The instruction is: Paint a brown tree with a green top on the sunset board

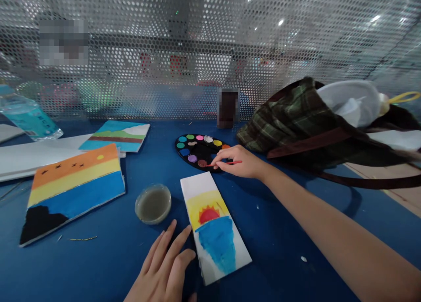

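One red brush sits pinched in the right hand, left hand loosely splayed

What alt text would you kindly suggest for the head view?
The right hand holds a red brush at brown paint on a palette; the left hand lies by a card painted with a sun. A bowl of grey liquid stands nearby.
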`<state>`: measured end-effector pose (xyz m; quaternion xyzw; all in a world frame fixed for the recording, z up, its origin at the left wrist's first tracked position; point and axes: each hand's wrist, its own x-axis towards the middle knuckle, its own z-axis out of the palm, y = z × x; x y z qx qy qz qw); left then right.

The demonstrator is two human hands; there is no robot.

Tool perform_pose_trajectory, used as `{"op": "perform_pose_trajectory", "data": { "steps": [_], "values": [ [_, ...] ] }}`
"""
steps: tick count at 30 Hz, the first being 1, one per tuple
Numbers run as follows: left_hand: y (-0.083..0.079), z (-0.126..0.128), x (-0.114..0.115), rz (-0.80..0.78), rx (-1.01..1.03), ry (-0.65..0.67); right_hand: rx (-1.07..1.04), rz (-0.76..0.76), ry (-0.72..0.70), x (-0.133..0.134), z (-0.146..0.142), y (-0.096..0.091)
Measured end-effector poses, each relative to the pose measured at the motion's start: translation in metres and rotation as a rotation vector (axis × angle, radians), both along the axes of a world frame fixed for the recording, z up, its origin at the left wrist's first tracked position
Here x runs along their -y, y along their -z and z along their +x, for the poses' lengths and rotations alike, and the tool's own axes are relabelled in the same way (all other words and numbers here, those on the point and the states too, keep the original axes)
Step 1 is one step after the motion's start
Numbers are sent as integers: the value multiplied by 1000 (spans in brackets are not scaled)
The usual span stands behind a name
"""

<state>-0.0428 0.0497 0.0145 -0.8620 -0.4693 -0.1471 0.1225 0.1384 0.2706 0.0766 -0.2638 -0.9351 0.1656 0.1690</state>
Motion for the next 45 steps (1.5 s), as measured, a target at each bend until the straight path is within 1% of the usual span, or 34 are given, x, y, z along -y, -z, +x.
{"op": "perform_pose_trajectory", "data": {
  "steps": [3, 8, 11, 15, 19, 23, 26, 31, 34, 36, 38, 42, 45],
  "values": [
    [0, -1, 0, 12, 2, -4, -13, 45, 26, 0, 0, 0],
    [1, -2, 1, 22, 6, 7, 3, 4, -16, 1, 0, -1],
    [1, -3, 0, 32, -7, 6, -3, 46, 38, 1, 0, -1],
    [1, -2, -1, 29, -20, 9, 2, -9, -21, 1, 0, -1],
    [1, -1, -2, 41, -16, 8, -7, 41, 42, 0, 1, -1],
    [1, -2, -2, 35, -18, 11, -3, 6, -32, 0, 0, -1],
    [2, -1, 0, 43, -17, 12, -7, 58, 0, 1, 0, -2],
    [1, -1, 1, 41, -20, 12, 15, 30, -38, 1, -1, -2],
    [1, -2, 1, 40, -18, 7, 8, 66, -3, 2, -2, -2],
    [1, -2, 0, 36, -22, 4, 5, 40, -8, 3, -2, -2],
    [1, -2, 0, 36, -19, 6, -4, -23, -22, 3, -1, -3],
    [0, -1, 0, 40, -19, 1, -101, -154, 102, 2, 0, -1],
    [-1, -1, -1, 37, -23, 4, -171, -268, 119, -1, 2, 1]
  ]
}}
